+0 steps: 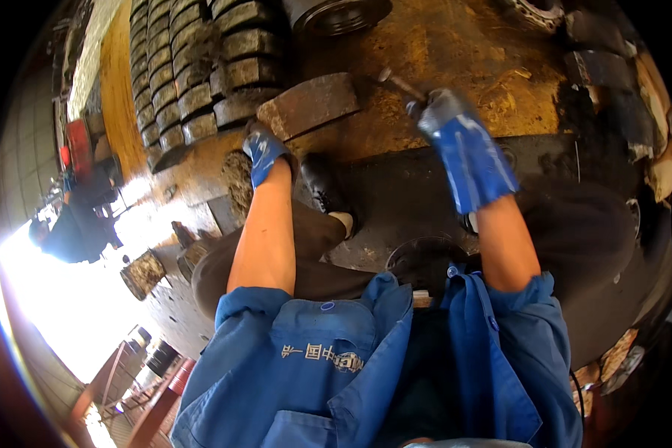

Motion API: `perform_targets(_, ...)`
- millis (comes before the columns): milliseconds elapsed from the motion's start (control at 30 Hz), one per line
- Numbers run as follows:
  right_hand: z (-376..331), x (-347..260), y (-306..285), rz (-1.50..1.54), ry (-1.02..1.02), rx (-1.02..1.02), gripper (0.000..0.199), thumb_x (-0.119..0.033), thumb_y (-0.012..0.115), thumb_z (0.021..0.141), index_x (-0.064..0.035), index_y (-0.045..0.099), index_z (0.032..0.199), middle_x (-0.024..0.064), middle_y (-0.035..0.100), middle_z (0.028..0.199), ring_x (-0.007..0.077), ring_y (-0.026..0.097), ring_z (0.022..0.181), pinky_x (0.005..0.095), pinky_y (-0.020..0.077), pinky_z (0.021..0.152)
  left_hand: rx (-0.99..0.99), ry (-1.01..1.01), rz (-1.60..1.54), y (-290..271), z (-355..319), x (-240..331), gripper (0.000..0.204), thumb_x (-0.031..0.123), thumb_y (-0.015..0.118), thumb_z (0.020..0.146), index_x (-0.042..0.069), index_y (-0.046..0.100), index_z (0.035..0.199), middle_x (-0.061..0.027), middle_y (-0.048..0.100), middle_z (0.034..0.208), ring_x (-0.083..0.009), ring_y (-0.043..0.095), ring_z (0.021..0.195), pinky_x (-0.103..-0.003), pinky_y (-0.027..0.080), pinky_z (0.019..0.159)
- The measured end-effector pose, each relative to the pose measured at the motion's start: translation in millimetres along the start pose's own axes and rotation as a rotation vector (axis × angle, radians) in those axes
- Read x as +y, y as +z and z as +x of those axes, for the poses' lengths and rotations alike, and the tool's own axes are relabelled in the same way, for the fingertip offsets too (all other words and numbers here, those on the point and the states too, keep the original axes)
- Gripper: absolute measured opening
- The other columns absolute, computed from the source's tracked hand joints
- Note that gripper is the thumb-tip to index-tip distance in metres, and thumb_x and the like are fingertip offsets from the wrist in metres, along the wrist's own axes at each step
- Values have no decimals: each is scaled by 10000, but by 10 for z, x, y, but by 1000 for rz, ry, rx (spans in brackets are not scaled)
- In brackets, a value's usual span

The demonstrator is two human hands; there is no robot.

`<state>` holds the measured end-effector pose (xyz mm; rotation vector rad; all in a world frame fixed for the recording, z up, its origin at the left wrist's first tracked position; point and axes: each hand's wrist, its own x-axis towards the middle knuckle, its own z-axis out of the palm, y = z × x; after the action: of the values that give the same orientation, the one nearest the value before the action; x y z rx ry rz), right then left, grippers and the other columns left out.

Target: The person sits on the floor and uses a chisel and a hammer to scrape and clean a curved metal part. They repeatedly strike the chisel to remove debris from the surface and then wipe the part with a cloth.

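Note:
My left hand (264,155), in a blue and grey work glove, is closed at the near left end of a curved brown block (310,106) that looks like a brake lining. The block lies tilted on the stained yellow-brown work surface (470,45), beside the stacks. To the right, my gloved right hand (455,142) is closed around a short metal tool (402,84) with a flared end pointing up and left. Motion blurs this hand, and its grip hides the rest of the tool, so its exact kind is unclear. The tool is apart from the block.
Several tall stacks of dark curved blocks (243,63) stand at the far left. A dark round metal part (340,19) sits behind. Grimy metal parts (601,67) line the right edge. My black shoe (322,183) is between my arms. Another person (78,228) is at far left.

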<state>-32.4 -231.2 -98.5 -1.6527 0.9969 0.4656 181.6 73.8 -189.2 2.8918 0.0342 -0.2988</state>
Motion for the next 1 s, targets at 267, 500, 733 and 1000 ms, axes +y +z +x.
perform_targets(267,-686,-333,321,-418,-893,291,209,-162,732,915,-135,715,1122,99,743,1039,217,745,880,325,619,774,-32,288,519,34,73,-275,334,132,642,905,56,700,1225,-179,695,1278,-306,662,1220,-376,545,989)
perform_targets(500,-597,-504,237,492,-109,-46,228,-19,608,965,-18,668,1184,99,713,943,159,702,835,241,582,700,-19,390,649,139,195,-316,407,195,732,811,73,720,1199,-167,701,1260,-284,654,1234,-349,528,1015)
perform_targets(733,-396,-294,199,-357,-438,114,354,-166,544,1019,-135,654,1354,149,744,1154,226,735,1003,333,610,823,223,668,765,899,761,-935,492,258,821,718,89,740,1173,-155,708,1243,-262,647,1247,-322,510,1042)
perform_targets(1000,-464,-569,274,-338,-259,23,328,-65,563,998,26,607,1310,175,696,970,176,678,786,264,599,708,97,634,824,1042,871,-780,488,284,801,726,118,744,1181,-137,708,1240,-268,642,1243,-321,493,1061)
